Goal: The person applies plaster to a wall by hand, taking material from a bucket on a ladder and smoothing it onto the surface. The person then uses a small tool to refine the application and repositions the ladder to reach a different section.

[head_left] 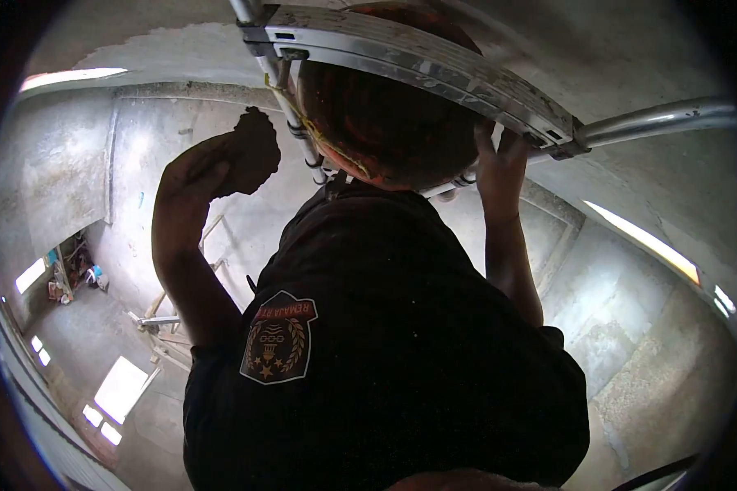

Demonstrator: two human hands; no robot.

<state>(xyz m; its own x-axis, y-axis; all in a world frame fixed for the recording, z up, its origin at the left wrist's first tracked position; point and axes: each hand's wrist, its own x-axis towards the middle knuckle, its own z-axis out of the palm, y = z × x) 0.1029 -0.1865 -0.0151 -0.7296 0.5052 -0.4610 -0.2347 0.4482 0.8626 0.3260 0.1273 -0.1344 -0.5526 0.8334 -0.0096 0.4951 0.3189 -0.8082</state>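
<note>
My left hand [196, 168], raised at the left, grips a dark, flat piece with a ragged edge [255, 154]; its material is too dark to make out. At the upper right, my right hand [501, 168] is at the underside of the aluminium ladder [434, 69], with its fingers up against the metal step. Between the hands, a round, dark basin with an orange rim [385, 123] sits close in front of my body, partly covered by the ladder step. A yellowish cord [307, 127] hangs along the basin's left side.
Ladder tubes [663, 121] extend to the right and down beside the basin. Far below on the left, a wooden frame [168, 327] stands on the concrete floor [74, 335], with a pile of items [78, 274] by the wall. Bare grey walls [160, 164] surround me.
</note>
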